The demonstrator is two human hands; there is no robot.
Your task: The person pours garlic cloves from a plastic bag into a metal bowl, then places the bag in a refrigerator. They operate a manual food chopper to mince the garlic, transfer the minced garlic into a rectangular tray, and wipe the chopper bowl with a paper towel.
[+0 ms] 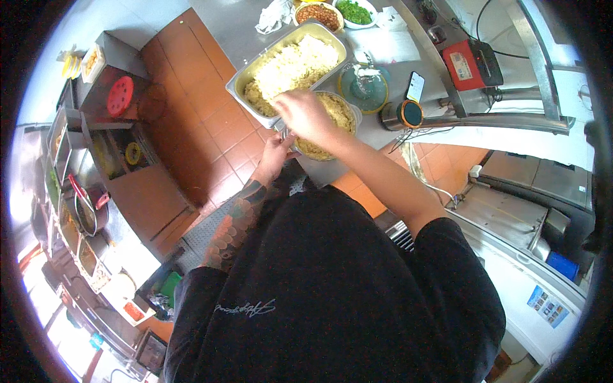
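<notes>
A rectangular metal pan (pixel 233 89) stands on the steel table, heaped with pale yellow, crumbly food (pixel 297 60). Beside its near right side is a round clear container (pixel 357 119), filled with a darker yellow, grainy food (pixel 341 112). My right hand (pixel 304 115) reaches across the container to the pan's near end. Its fingers are curled together by the food; whether they pinch something is hidden. Below it, my left hand (pixel 275 153) is at the pan's near corner and the container's edge, fingers bent around something metallic that is mostly covered.
Beyond the pan are a bowl of brown beans (pixel 318 16), a bowl of chopped greens (pixel 354 12) and a crumpled white cloth (pixel 274 16). To the right lie a round glass lid (pixel 364 88), a phone (pixel 415 87) and a dark-topped cylinder (pixel 402 116). A counter with food pans (pixel 88 253) runs along the left.
</notes>
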